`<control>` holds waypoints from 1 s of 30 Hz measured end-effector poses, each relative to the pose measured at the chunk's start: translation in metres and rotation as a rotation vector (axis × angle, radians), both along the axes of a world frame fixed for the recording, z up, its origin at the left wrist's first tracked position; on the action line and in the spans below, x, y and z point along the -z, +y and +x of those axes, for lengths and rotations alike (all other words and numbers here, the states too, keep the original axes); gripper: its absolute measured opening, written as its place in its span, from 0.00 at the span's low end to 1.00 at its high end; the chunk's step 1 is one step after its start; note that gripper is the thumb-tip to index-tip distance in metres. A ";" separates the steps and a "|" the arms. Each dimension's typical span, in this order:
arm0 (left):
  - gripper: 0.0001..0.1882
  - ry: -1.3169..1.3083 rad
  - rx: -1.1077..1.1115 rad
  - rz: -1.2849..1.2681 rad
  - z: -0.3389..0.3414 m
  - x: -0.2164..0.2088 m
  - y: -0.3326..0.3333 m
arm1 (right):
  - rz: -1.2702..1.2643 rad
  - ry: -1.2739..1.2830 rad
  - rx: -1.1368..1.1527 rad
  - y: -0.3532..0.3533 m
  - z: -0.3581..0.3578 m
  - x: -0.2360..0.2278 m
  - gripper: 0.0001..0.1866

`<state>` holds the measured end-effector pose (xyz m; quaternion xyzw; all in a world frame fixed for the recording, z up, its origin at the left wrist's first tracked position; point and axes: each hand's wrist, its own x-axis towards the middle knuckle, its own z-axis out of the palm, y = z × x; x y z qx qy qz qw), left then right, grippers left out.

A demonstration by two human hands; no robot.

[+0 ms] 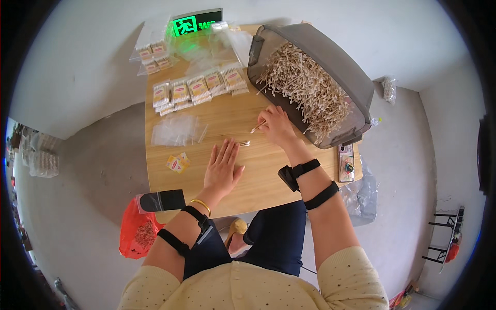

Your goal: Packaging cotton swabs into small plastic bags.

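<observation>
My left hand (222, 169) lies flat on the wooden table (279, 175), its fingers stretched out together. A few cotton swabs (245, 143) poke out beside its fingertips; the rest of them is hidden. In my right hand (279, 127), pinched between thumb and fingers, is a small bunch of cotton swabs (258, 126), held just short of the tipped grey plastic bin (333, 57). Loose cotton swabs (305, 85) fill much of that bin. Left of my left hand are small yellow-and-white cards (177, 163) and a stack of clear plastic bags (175, 129).
Filled swab packets (198, 88) stand in a row toward the back, with more packets (153, 54) at the back left corner. A green-lit sign (196, 23) leans behind. A phone (345, 163) lies at the right edge; a red bag (137, 232) hangs at the near left.
</observation>
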<state>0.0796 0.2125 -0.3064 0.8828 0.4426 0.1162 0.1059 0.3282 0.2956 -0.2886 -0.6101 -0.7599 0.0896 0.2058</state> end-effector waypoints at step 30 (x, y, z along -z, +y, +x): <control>0.38 -0.028 0.032 -0.012 -0.003 -0.006 -0.007 | -0.226 -0.048 0.595 0.083 -0.023 -0.018 0.27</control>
